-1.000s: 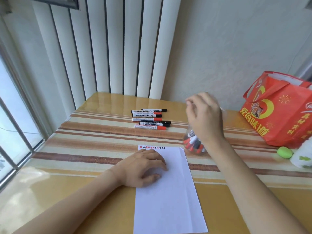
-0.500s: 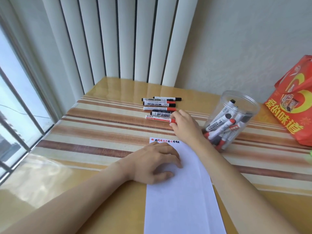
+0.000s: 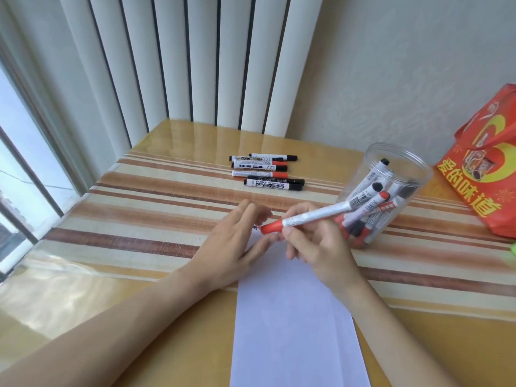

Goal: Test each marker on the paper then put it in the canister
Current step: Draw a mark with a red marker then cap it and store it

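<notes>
Single head view: scene is seen from above and behind both hands, angled forward and down, close in; wall lies beyond the hands.

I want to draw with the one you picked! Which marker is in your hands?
The red-capped marker gripped by the right hand. The other loose markers lie untouched on the table; the rest stand in the canister.

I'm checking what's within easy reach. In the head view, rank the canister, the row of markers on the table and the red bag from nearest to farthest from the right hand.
From the right hand, which holds a red marker:
1. Canister, just to its right, beside the paper.
2. Row of markers, farther back on the table, toward the blinds.
3. Red bag, at the far right edge, beyond the canister.
</notes>
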The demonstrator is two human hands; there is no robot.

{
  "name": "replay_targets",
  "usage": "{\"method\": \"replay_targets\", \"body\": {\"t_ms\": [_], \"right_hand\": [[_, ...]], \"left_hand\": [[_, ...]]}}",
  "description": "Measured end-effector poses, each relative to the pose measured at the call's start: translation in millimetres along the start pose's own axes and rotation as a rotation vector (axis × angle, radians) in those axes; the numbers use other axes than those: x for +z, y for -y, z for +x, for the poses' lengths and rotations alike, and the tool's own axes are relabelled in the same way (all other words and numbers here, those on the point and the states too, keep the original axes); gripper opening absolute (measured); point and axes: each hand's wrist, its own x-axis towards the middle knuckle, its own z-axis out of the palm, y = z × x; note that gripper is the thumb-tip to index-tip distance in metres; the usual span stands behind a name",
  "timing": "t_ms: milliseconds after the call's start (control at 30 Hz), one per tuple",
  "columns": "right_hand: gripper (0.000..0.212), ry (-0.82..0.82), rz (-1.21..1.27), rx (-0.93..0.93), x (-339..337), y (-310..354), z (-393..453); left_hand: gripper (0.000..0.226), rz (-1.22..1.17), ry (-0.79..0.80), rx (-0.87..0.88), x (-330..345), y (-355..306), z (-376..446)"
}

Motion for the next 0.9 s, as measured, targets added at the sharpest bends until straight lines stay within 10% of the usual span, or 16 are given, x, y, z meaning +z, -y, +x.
{"method": "replay_targets", "body": {"t_ms": [267,533,900], "right_hand": [[0.017,-0.109,0.193,0.056,-23.9,2.7,-6.4],[0.024,0.118,-1.000,-0.308,-34.2,-5.4,-14.0],[0.029,0.145,-1.033,-0.309,-8.3,-2.6,-14.7]], "left_hand": [[0.027,0.144,0.082,0.011,6.4,6.5,0.0],[0.018,0.341,0.192,0.126,10.3,-0.5,-0.9],[0.019,0.409,0.075,0.131,4.9,-5.7,-1.3]]}}
